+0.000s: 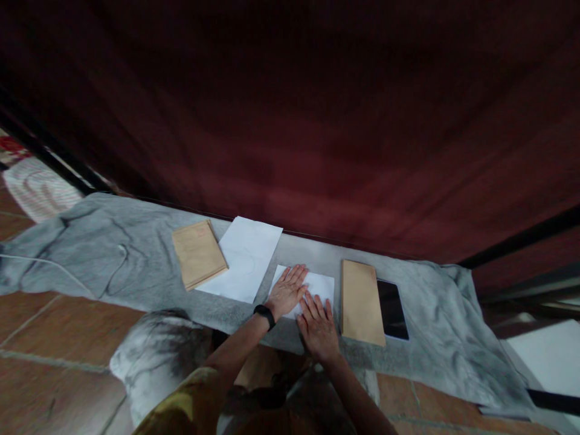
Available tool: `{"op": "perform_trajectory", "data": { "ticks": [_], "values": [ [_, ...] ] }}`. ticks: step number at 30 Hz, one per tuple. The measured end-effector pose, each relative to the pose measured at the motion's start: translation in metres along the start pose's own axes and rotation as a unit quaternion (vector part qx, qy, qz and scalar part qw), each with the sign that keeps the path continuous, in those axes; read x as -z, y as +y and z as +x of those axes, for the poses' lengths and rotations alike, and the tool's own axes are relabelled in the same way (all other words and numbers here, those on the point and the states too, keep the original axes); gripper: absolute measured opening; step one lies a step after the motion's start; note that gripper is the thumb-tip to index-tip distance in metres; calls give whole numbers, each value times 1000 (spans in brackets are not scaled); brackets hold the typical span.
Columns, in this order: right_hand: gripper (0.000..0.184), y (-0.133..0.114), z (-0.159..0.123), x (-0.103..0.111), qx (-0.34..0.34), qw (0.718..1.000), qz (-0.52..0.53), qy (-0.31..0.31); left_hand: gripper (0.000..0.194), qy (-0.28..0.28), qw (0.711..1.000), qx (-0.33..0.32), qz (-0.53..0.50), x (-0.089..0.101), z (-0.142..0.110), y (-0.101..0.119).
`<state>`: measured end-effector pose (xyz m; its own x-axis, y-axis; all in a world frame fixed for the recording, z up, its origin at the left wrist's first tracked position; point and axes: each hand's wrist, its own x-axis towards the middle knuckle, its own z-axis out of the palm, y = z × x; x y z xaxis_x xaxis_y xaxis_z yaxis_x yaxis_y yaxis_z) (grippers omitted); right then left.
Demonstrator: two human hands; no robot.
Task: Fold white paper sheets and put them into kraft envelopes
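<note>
Plush grey cloth w/ wrinkled ends point(435, 314) is covering the long work surface. Thin white cable point(49, 261) is trailing over it, far L of view. Flat dark-screened rectangular device w/ pale edge point(393, 309) is lying on cloth, R of ctr. Plain dark-red upright backdrop point(290, 121) is filling the bg; straight black bar point(544, 232) is slanting across at R. Pale striped fabric point(40, 187) is sitting upper L, terracotta floor tiles w/ light grout point(63, 344) are showing btm L, flat white panel point(550, 356) is lying low R.
</note>
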<state>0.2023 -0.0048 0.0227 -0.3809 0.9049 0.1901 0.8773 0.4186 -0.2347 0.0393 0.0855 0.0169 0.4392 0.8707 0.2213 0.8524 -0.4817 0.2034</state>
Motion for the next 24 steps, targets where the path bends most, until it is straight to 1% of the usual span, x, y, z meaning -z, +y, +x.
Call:
{"op": "perform_trajectory", "data": {
  "ticks": [3, 6, 10, 13, 17, 20, 22, 24],
  "values": [
    [49, 0, 0, -4, -9, 1000, -9, 22, 55, 11, 999, 31, 12, -1, -8, -1],
    [54, -1, -1, -12, -41, 996, -26, 71, 57, 23, 997, 69, 24, 0, -18, -4],
    [62, -3, -3, -23, -86, 985, -39, 145, 59, 31, 992, 117, 41, 1, -30, -7],
    [66, -4, -6, -30, -105, 978, -44, 173, 60, 37, 987, 148, 49, 1, -38, -8],
    [65, -3, -8, -35, -134, 974, -43, 178, 60, 56, 983, 169, 53, 2, -49, -8],
    [63, -3, 1, -33, -145, 973, -27, 176, 59, 72, 980, 176, 55, 3, -54, -1],
    [61, -5, 13, -29, -131, 979, -6, 155, 59, 80, 982, 162, 50, 2, -54, 7],
    [59, -9, 29, -24, -108, 987, 19, 118, 59, 72, 989, 127, 35, 0, -50, 16]
  ]
}}
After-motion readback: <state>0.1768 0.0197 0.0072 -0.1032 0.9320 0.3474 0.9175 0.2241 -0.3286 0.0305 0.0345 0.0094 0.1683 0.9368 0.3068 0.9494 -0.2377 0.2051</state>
